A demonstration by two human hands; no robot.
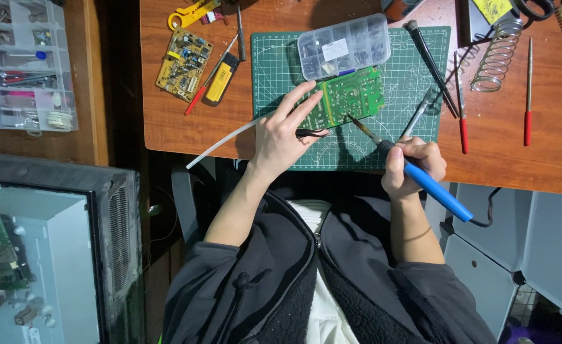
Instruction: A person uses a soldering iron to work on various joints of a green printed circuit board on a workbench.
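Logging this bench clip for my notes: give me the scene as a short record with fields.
left hand: fingers steady the green circuit board
right hand: holds blue-handled soldering iron, tip on the board
surface: green cutting mat on wooden desk
behind board: clear parts box
far left on desk: yellow circuit board

A blue plastic-handled soldering iron (pixel 421 178) is showing a dull metal shaft, its tip resting on a glossy green circuit board (pixel 348 97). Underneath is lying a matt green cutting mat (pixel 274 70) — rubbery-looking — on a smooth wooden desk (pixel 536 153). A clear plastic box (pixel 343 46) is gleaming faintly.
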